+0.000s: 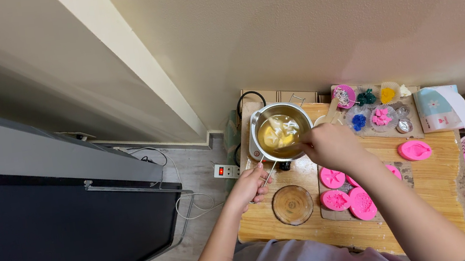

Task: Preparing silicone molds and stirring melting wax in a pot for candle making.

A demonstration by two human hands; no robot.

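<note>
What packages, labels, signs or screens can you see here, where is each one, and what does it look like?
White packet: back right corner of the wooden table, a soft rectangular pack, white with pale blue and small pink printed marks.
Large dark panel: on the floor left of the table, flat black face with a grey top edge; whether it is a screen cannot be told.
No signs or lit screens show.

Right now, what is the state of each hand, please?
Left hand: closed on the pot handle.
Right hand: closed on a thin stirring stick in the metal pot.
</note>
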